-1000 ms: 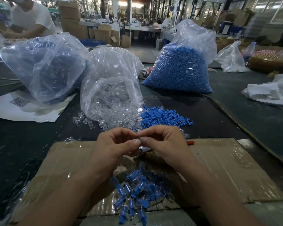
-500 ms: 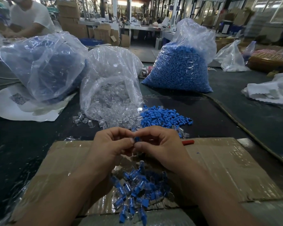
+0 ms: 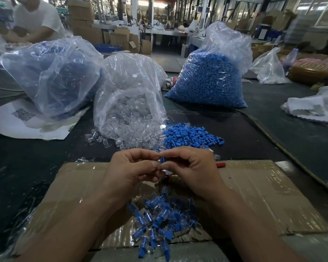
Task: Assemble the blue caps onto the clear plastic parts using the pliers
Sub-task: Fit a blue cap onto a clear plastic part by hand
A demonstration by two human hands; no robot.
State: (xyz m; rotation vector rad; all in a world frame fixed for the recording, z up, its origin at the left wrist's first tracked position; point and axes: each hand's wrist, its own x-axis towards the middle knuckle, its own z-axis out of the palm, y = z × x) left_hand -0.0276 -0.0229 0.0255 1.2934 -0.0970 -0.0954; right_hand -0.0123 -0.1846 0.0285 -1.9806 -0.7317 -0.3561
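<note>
Both hands are up together over the cardboard sheet. The left hand and the right hand each have their fingers curled in tight, thumb against forefinger, pinching 1 blue cap right where the fingertips meet. So the gap is narrow and both are holding that cap. A pale bit shows just under it, but I can't tell what it is.

Below the hands on the cardboard is a heap of finished pieces, clear bodies with blue caps on. A red handle tip pokes out from behind the right hand. The rest of it is hidden.

Past the hands on the dark surface there's a loose pile of blue caps, touching the mouth of the bag of clear parts, with a few clear ones spilled out. Behind those are a big bag of blue caps on the right and a hazy bluish bag on the left, sitting on white paper. A person in a white shirt is at the far left.
</note>
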